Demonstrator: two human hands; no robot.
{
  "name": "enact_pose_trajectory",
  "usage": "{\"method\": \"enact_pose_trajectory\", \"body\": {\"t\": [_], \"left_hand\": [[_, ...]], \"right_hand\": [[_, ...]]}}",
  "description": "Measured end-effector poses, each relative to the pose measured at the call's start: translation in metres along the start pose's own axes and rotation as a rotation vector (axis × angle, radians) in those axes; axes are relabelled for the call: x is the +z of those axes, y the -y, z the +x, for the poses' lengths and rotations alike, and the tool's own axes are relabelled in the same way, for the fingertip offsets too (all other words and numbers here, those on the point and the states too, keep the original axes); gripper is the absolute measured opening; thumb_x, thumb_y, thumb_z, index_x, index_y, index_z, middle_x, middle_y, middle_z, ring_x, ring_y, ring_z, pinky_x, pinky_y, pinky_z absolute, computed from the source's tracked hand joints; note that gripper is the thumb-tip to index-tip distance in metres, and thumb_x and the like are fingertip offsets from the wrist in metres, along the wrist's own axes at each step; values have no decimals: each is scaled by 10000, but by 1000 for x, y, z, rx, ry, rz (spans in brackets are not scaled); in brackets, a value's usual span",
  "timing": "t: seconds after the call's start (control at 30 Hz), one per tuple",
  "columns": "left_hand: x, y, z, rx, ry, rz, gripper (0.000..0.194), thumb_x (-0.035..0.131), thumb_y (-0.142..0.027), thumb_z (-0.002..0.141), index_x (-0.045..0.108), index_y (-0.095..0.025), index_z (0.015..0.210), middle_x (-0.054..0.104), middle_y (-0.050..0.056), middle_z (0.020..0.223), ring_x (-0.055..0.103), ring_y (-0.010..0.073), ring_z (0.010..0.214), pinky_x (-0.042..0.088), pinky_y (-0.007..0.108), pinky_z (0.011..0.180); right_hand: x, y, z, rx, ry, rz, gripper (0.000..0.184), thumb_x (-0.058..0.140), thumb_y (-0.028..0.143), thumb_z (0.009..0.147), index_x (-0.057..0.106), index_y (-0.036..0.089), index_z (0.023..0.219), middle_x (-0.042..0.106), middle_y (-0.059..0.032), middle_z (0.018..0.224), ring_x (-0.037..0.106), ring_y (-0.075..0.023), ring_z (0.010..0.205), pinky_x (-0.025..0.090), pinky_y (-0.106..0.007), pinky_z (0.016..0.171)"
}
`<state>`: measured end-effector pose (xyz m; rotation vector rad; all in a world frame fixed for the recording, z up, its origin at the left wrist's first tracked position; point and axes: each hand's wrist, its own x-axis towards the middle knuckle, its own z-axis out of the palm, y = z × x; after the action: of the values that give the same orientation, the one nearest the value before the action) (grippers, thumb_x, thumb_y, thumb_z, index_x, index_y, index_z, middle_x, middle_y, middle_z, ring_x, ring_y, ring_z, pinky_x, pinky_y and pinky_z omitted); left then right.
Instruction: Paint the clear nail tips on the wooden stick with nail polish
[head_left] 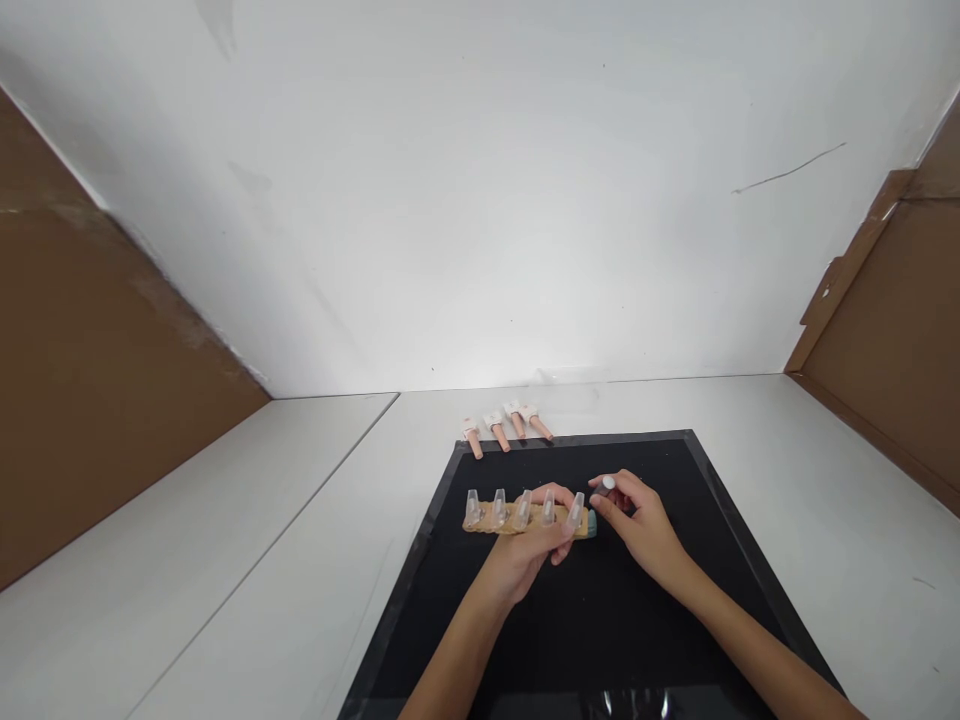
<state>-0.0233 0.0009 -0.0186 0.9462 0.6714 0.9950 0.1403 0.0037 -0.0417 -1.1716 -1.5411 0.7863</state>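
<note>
My left hand [531,545] is wrapped round a light wooden strip [487,518], its thumb on top near the right end. Several clear, nail-shaped plastic tips [499,508] stand in a row along the strip, and its right end is greenish. Just right of that end, my right hand [636,515] pinches a small dark-grey cylinder [602,488] with a pale round end. What kind of thing the cylinder is, I cannot make out. A small gap separates it from the rightmost tip.
Beneath both hands lies a black mat [510,640] with taped edges on a white table [285,560]. Several bottles with long pinkish caps, like nail polish bottles [496,430], lie at its far edge. A white wall [480,200] rises behind; brown cardboard panels [97,330] flank the table.
</note>
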Motion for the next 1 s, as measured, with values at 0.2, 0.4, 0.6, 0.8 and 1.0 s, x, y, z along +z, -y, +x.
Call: {"method": "enact_pose_trajectory", "body": {"t": [0.2, 0.4, 0.6, 0.8, 1.0], "left_hand": [[4, -3, -1, -2, 35, 88, 405, 833, -445, 531, 604, -139, 666, 523, -36, 515, 398, 41, 400, 281, 169, 380], [2, -1, -2, -40, 138, 189, 399, 824, -453, 536, 624, -129, 657, 545, -16, 553, 411, 43, 406, 283, 167, 359], [-2, 4, 1, -38, 198, 180, 370, 816, -435, 554, 634, -129, 651, 544, -13, 561, 420, 48, 417, 304, 169, 363], [-3, 6, 3, -38, 209, 194, 380, 817, -444, 551, 620, -130, 638, 541, -14, 541, 413, 46, 398, 303, 169, 352], [-5, 7, 2, -32, 222, 192, 374, 807, -445, 574, 623, -131, 660, 552, -10, 575, 424, 46, 413, 314, 169, 362]], "right_hand": [[-22, 18, 2, 18, -71, 63, 289, 586, 461, 825, 695, 198, 874, 612, -38, 773, 548, -181, 663, 456, -289, 624], [-38, 41, -12, -15, -81, 261, 341, 611, 560, 801, 712, 240, 857, 627, -33, 749, 554, -176, 657, 476, -270, 604], [-32, 49, -20, -90, 81, 354, 258, 607, 486, 845, 729, 258, 861, 618, -35, 754, 572, -168, 650, 480, -255, 580], [-32, 52, -17, -136, 130, 304, 185, 609, 424, 866, 713, 271, 866, 610, -16, 753, 543, -149, 636, 461, -245, 587], [-34, 48, -18, -56, 110, 297, 284, 590, 507, 848, 712, 250, 847, 609, -32, 735, 539, -165, 630, 447, -264, 566]]}}
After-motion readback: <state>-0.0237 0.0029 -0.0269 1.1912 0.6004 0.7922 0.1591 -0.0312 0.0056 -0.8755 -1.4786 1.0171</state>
